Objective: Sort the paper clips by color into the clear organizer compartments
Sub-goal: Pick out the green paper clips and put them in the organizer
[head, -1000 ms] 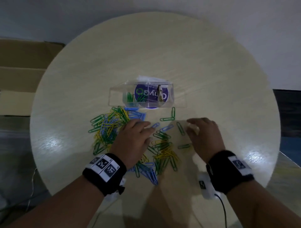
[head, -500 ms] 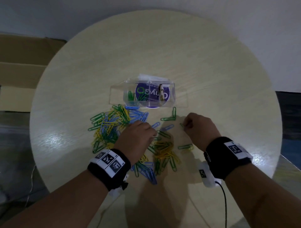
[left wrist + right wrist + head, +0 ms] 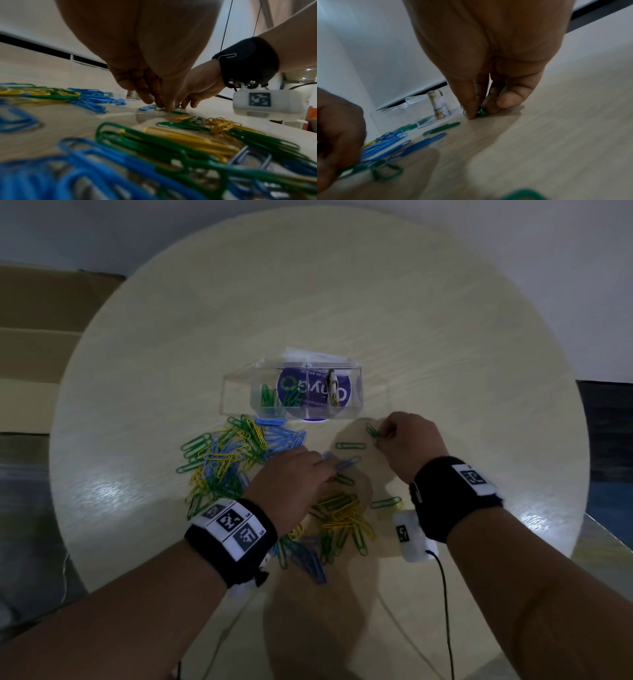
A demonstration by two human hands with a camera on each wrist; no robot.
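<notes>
Both forearms reach forward over the table, each wrist wearing a black band. Right hand point(image 3: 409, 440): palm down, fingers point(image 3: 471, 108) curled, tips pinching a green clip point(image 3: 482, 111). Left hand point(image 3: 291, 484): palm down, fingers point(image 3: 169, 106) bunched, tips pressing downward.

Bare table point(image 3: 342, 285) lies behind and to the right of the clear organizer point(image 3: 291, 392). In front of the organizer and to its left, heaped paper clips point(image 3: 226, 460) and both hands point(image 3: 294, 484) point(image 3: 407, 443) crowd the way.
</notes>
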